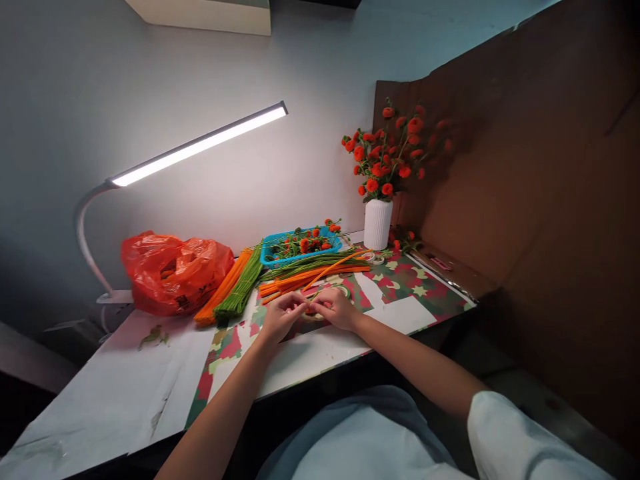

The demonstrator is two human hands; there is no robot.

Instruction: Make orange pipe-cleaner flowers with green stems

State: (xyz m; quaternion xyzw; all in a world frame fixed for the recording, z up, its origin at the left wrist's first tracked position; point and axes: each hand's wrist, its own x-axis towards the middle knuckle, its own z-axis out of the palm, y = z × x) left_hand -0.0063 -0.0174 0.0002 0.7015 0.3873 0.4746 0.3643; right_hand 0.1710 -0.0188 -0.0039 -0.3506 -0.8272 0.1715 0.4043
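from here i see left hand and right hand nearly together, grip unclear, at seemingly delicate fingertip work needing steadiness.

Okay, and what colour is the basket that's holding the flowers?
The basket is bright blue, seen best in the head view.
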